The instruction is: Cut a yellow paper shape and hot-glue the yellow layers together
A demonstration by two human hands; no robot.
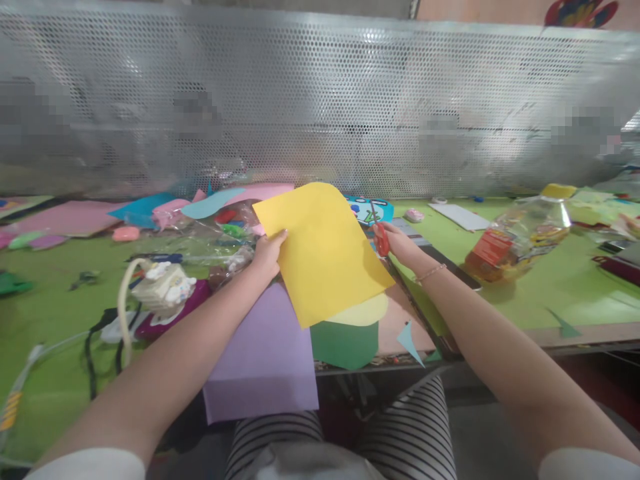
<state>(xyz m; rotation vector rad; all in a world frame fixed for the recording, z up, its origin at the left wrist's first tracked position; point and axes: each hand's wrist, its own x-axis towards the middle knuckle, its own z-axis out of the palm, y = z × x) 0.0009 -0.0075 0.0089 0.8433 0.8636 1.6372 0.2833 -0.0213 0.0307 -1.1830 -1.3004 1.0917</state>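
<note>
My left hand (270, 253) pinches the left edge of a yellow sheet of paper (333, 253), holding it tilted above the table. The sheet's top edge is cut in a rounded curve. In my right hand (397, 243) are red-handled scissors (381, 239), their blades pointing up and away, just right of the yellow sheet and apart from it. Below the sheet lie a purple paper (270, 360) that hangs over the table edge, a dark green cut piece (350, 343) and a pale yellow piece (365, 311).
A tipped plastic bottle (523, 233) with amber liquid lies at right, near a dark phone-like slab (450, 267). At left sit a white charger (165, 287) with cables and pink paper (75, 217). A perforated metal screen (320, 100) closes the back. A light-blue scrap (410, 343) lies near the edge.
</note>
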